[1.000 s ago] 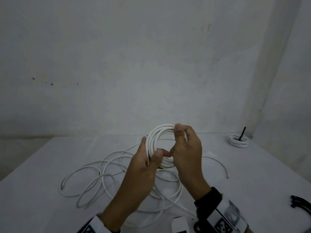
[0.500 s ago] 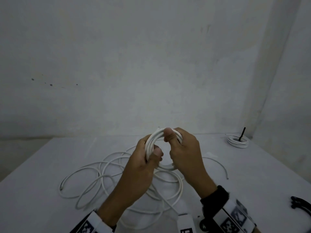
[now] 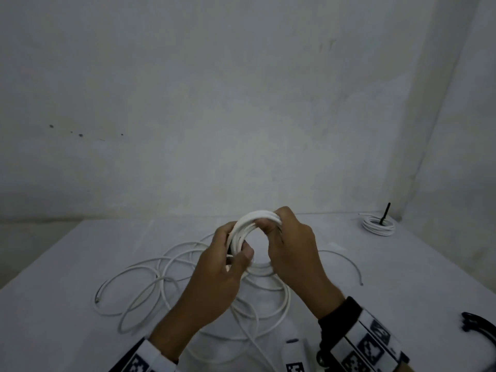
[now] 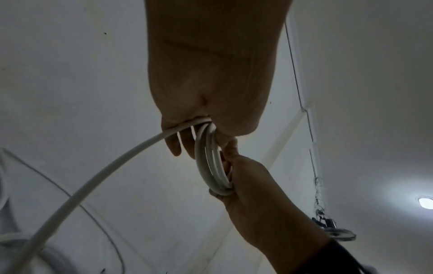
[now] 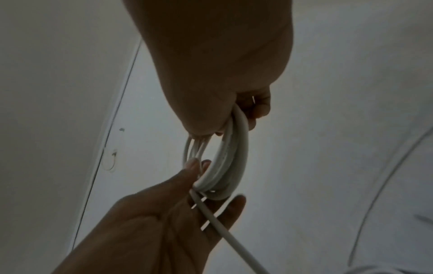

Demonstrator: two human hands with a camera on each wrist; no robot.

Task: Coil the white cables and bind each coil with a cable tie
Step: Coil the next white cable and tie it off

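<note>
Nearest, loose loops of thin white cable sprawl over the pale tabletop, and a bundle of black cable ties lies at the near right edge. Above the loops, the left hand and right hand hold a small coil of white cable upright between them, each hand's fingers curled round its own side of the ring. At the far right a finished white coil bound with a black tie rests on the tabletop. So, as I judge it, one coil is done, this one is part wound with much slack left, and unbound. The left wrist view alone shows the trailing strand leaving the grip downward; the head view alone shows the ties.
</note>
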